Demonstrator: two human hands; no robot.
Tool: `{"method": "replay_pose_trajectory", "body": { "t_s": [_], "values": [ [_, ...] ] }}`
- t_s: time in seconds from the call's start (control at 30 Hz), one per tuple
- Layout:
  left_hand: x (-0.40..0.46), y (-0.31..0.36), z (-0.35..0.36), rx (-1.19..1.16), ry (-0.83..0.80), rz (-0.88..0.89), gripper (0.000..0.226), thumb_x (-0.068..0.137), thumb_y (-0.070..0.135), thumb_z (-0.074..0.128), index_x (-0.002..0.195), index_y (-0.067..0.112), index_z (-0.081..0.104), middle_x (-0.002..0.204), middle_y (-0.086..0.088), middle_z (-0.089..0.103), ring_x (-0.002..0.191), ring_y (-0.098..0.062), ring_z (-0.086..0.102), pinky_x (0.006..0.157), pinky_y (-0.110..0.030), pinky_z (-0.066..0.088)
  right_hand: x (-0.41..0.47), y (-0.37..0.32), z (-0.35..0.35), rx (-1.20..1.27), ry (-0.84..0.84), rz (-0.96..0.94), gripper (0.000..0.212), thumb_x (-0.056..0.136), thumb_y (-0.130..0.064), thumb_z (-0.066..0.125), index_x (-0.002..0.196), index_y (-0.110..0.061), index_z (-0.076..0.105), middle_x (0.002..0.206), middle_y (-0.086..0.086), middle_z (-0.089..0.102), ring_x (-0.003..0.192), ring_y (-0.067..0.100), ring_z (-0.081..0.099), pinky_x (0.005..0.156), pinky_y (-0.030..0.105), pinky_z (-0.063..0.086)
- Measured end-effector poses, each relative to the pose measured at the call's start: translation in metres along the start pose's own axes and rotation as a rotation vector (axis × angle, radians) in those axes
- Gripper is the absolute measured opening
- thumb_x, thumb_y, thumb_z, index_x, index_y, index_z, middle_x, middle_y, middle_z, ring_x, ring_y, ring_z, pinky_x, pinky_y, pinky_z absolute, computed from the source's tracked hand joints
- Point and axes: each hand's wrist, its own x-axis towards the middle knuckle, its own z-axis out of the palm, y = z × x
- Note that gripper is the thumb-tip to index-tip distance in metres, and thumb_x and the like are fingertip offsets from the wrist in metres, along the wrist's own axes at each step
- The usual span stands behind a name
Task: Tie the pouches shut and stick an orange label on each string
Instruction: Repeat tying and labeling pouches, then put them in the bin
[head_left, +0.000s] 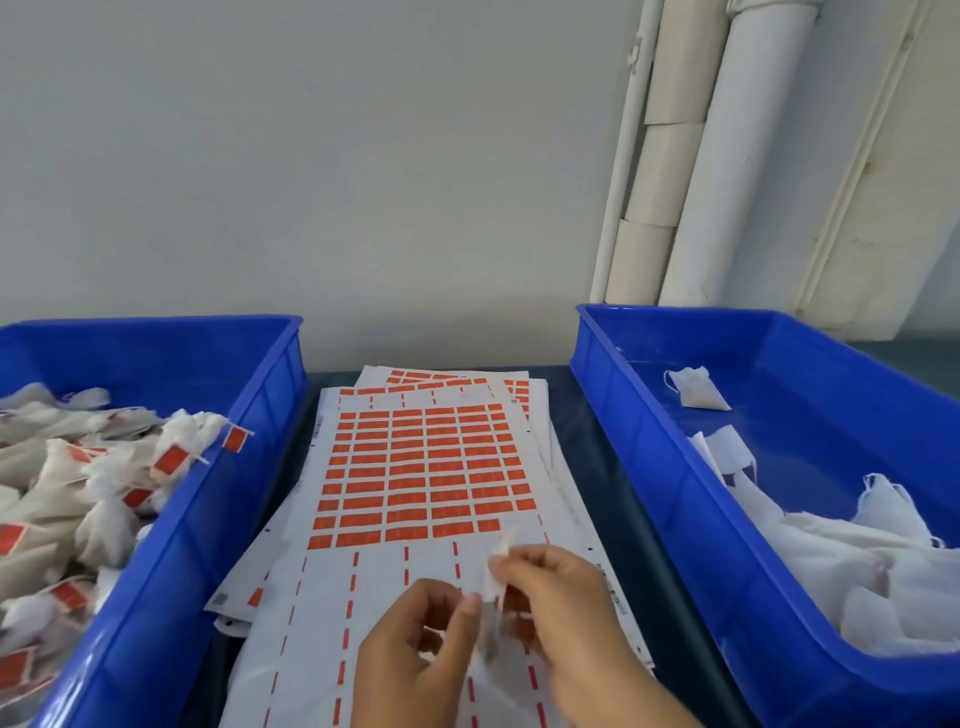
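Low in the middle of the view, my left hand (415, 654) and my right hand (561, 608) both pinch a small white pouch (493, 582) by its neck and strings, just above the label sheets. The pouch is blurred and mostly hidden by my fingers. A sheet of orange labels (426, 467) lies flat right beyond my hands, its near rows peeled off. More sheets are stacked under it.
A blue bin (218, 499) on the left holds several tied pouches with orange labels (171, 460). A blue bin (675, 493) on the right holds several loose white pouches (852, 561). White pipes (717, 156) run down the wall behind.
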Motion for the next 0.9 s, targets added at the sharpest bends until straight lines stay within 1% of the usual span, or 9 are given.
{"method": "replay_pose_trajectory", "body": {
  "t_s": [0.13, 0.3, 0.4, 0.5, 0.6, 0.67, 0.73, 0.77, 0.9],
  "values": [
    [0.001, -0.001, -0.006, 0.163, -0.114, 0.005, 0.019, 0.075, 0.027, 0.076, 0.074, 0.03, 0.057, 0.068, 0.014, 0.063, 0.069, -0.004, 0.06, 0.058, -0.008, 0.046, 0.001, 0.015, 0.01, -0.09, 0.031, 0.008, 0.004, 0.082, -0.015, 0.071, 0.081, -0.015, 0.067, 0.08, 0.003, 0.072, 0.077, 0.02, 0.069, 0.075, 0.036, 0.06],
    [0.0, -0.004, -0.012, 0.172, -0.034, -0.039, 0.025, 0.071, 0.024, 0.079, 0.075, 0.032, 0.056, 0.064, 0.016, 0.062, 0.062, 0.002, 0.061, 0.054, -0.003, 0.044, -0.003, 0.022, 0.013, -0.162, 0.013, -0.058, 0.01, 0.081, -0.017, 0.073, 0.078, -0.022, 0.065, 0.08, -0.014, 0.07, 0.077, 0.012, 0.068, 0.062, 0.019, 0.053],
    [-0.004, -0.004, -0.02, 0.279, -0.024, 0.038, 0.02, 0.078, 0.03, 0.072, 0.081, 0.042, 0.056, 0.066, 0.029, 0.056, 0.064, 0.01, 0.057, 0.057, 0.004, 0.037, -0.007, 0.022, 0.011, -0.164, 0.007, -0.068, 0.01, 0.082, -0.017, 0.073, 0.076, -0.021, 0.065, 0.065, -0.013, 0.07, 0.071, 0.012, 0.068, 0.063, 0.021, 0.052],
    [-0.002, 0.004, -0.03, 0.48, -0.108, 0.134, 0.023, 0.088, 0.042, 0.057, 0.11, 0.047, 0.059, 0.092, 0.033, 0.057, 0.078, 0.01, 0.052, 0.07, 0.008, 0.03, -0.009, 0.02, 0.006, -0.154, 0.013, -0.072, 0.011, 0.081, -0.016, 0.072, 0.075, -0.017, 0.064, 0.058, -0.014, 0.068, 0.068, 0.014, 0.066, 0.067, 0.026, 0.054],
    [0.004, 0.008, -0.036, 0.612, -0.227, 0.124, 0.033, 0.093, 0.046, 0.046, 0.126, 0.047, 0.05, 0.12, 0.027, 0.056, 0.099, 0.003, 0.051, 0.092, -0.005, 0.034, -0.012, 0.02, 0.004, -0.197, 0.029, -0.117, 0.014, 0.081, -0.018, 0.074, 0.084, -0.018, 0.061, 0.065, -0.008, 0.068, 0.068, 0.01, 0.063, 0.065, 0.019, 0.051],
    [0.004, 0.005, -0.04, 0.602, -0.205, 0.125, 0.025, 0.091, 0.047, 0.048, 0.115, 0.048, 0.056, 0.1, 0.031, 0.057, 0.085, 0.006, 0.052, 0.08, 0.001, 0.036, -0.016, 0.024, 0.002, -0.326, 0.063, -0.27, 0.033, 0.078, -0.024, 0.076, 0.099, -0.032, 0.051, 0.083, -0.016, 0.055, 0.078, 0.006, 0.054, 0.069, 0.011, 0.044],
    [0.001, 0.002, -0.045, 0.539, -0.16, 0.105, 0.004, 0.088, 0.045, 0.055, 0.092, 0.048, 0.055, 0.077, 0.03, 0.055, 0.073, 0.006, 0.054, 0.063, 0.004, 0.037, -0.022, 0.024, -0.001, -0.607, 0.019, -0.505, 0.054, 0.078, -0.032, 0.075, 0.108, -0.052, 0.036, 0.104, -0.025, 0.034, 0.098, -0.001, 0.039, 0.084, 0.004, 0.034],
    [-0.001, 0.0, -0.046, 0.511, -0.137, 0.11, 0.009, 0.087, 0.043, 0.058, 0.083, 0.047, 0.051, 0.072, 0.028, 0.055, 0.072, 0.005, 0.056, 0.061, 0.003, 0.038, -0.026, 0.024, 0.0, -0.747, -0.031, -0.611, 0.056, 0.079, -0.038, 0.073, 0.109, -0.059, 0.031, 0.115, -0.027, 0.025, 0.11, -0.004, 0.028, 0.093, 0.001, 0.026],
    [-0.003, 0.0, -0.047, 0.521, -0.115, 0.172, 0.022, 0.089, 0.041, 0.055, 0.078, 0.05, 0.038, 0.075, 0.028, 0.056, 0.074, 0.004, 0.057, 0.065, 0.002, 0.039, -0.026, 0.019, 0.005, -0.985, -0.145, -0.736, 0.029, 0.087, -0.058, 0.053, 0.114, -0.048, 0.06, 0.134, -0.038, 0.007, 0.129, -0.009, 0.0, 0.113, 0.017, 0.003]
  ]
}}
